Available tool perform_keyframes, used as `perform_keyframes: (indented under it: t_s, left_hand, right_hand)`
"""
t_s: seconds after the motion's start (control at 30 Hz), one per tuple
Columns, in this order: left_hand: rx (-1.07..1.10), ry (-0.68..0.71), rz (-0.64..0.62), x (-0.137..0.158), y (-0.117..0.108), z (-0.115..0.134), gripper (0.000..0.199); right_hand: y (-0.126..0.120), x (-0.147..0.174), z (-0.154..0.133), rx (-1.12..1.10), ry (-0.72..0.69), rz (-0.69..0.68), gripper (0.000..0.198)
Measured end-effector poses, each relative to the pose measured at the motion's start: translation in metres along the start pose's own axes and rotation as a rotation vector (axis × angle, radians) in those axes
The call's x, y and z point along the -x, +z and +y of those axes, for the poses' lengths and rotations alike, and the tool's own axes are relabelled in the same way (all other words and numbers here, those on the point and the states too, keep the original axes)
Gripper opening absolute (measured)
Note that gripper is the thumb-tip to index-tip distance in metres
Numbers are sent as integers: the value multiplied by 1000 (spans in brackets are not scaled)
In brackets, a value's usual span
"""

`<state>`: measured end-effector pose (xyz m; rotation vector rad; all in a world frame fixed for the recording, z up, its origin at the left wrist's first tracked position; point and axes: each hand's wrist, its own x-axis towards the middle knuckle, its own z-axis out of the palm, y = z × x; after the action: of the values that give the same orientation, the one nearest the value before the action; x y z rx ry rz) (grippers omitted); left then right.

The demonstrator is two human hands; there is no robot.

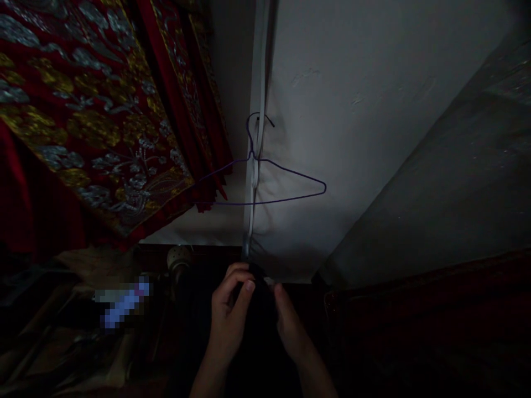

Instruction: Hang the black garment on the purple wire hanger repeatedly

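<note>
Low in the middle, my left hand (233,301) is closed, its thumb and bent fingers pinching the upper edge of a dark cloth (262,331). My right hand (290,323) is at the cloth's other side, thumb in front and most fingers hidden; it seems to grip the cloth too. The cloth's kind is lost in the gloom, and it blends with the dark area below. Above both hands, apart from them, a thin purple wire hanger (290,170) hangs bare by its hook at the wall.
A pale strip or cable (261,66) runs down the white wall (352,66) behind the hanger. Red cloth with gold and silver embroidery (95,116) hangs at upper left, overlapping the hanger's left end. Dim clutter, with a blurred-out blue item (124,307), lies lower left.
</note>
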<state>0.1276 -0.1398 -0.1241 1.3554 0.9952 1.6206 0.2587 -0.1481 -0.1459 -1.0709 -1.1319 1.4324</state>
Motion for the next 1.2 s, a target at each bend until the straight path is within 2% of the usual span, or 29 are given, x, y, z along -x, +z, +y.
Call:
perform_keyframes:
  t_s: [0.07, 0.13, 0.2, 0.27, 0.33, 0.37, 0.4, 0.47, 0.5, 0.6, 0.67, 0.73, 0.87, 0.97, 1.1, 1.2]
  left_hand:
    - [3, -33, -40, -1, -2, -3, 26]
    - [68, -106, -140, -1, -4, -9, 31]
    - [146, -220, -275, 1, -9, -15, 42]
    - [138, -287, -410, 3, -16, -21, 55]
    - [18, -255, -544, 0, -26, -26, 55]
    - [-52, -212, -588, -3, -30, -27, 48]
    - [-107, -169, -619, -7, -35, -28, 39]
    - [-152, -130, -648, -19, -41, -27, 21]
    - [-148, -136, -663, -25, -43, -25, 17]
    - [-95, -207, -729, -38, -42, -13, 21]
    - [-68, -202, -704, -42, -40, -3, 25]
    - [-55, -131, -633, -45, -37, 5, 26]
    - [-6, -50, -424, -54, -31, 5, 12]
    - [50, -110, -315, -64, -25, -10, 31]
    - [-69, -166, -360, -73, -25, -26, 36]
    - [-240, -135, -360, -78, -40, -29, 35]
  right_hand:
    - [-1, 4, -14, 120, 37, -193, 60]
    - [-4, 6, -31, 235, 67, -379, 55]
    - [-10, 5, -48, 319, 69, -493, 45]
    - [-20, 0, -67, 396, 55, -567, 25]
    - [-33, -8, -87, 488, 28, -633, 6]
    - [-39, -14, -97, 540, 6, -657, 2]
    - [-45, -21, -107, 593, -27, -666, 9]
    - [-53, -37, -126, 678, -134, -598, 16]
    - [-55, -46, -135, 699, -220, -514, 16]
    - [-57, -73, -156, 684, -555, -147, 4]
    - [-54, -87, -165, 675, -704, 25, 15]
    - [-50, -96, -168, 688, -780, 55, 20]
    - [-38, -99, -164, 718, -861, -123, 8]
    - [-35, -99, -157, 771, -846, -196, 9]
    - [-47, -104, -153, 797, -928, -31, 12]
    - [-60, -114, -152, 766, -1023, 126, 11]
